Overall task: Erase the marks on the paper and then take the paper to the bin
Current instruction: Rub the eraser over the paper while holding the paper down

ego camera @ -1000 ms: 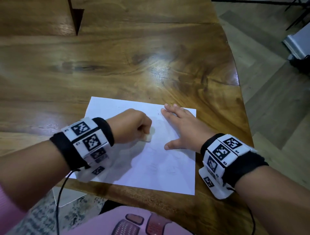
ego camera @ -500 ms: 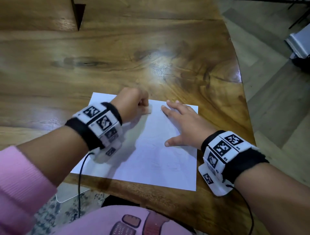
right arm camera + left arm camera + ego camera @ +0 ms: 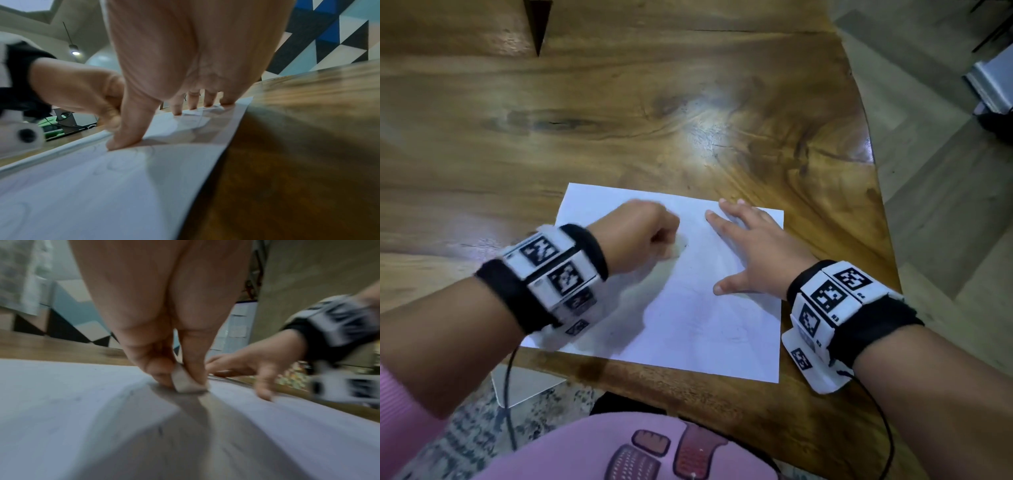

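Note:
A white sheet of paper [image 3: 698,318] with faint pencil marks lies near the front edge of the wooden table [image 3: 619,120]. My left hand [image 3: 643,233] is curled into a fist over the paper's upper middle and pinches a small white eraser [image 3: 185,381] whose bottom edge touches the sheet. My right hand [image 3: 753,250] lies flat with spread fingers, pressing the paper's upper right part. In the right wrist view the thumb and fingertips [image 3: 193,105] rest on the paper [image 3: 102,186], where faint curved pencil lines show. The left hand is motion-blurred.
The table's curved right edge [image 3: 873,192] drops to a wood-pattern floor. A dark notch [image 3: 537,24] cuts into the table at the far left. A white object [image 3: 993,82] stands on the floor at far right. No bin is in view.
The left hand with the eraser went up toward the paper's far edge, then came back down toward the middle. The right hand stayed pressed on the paper.

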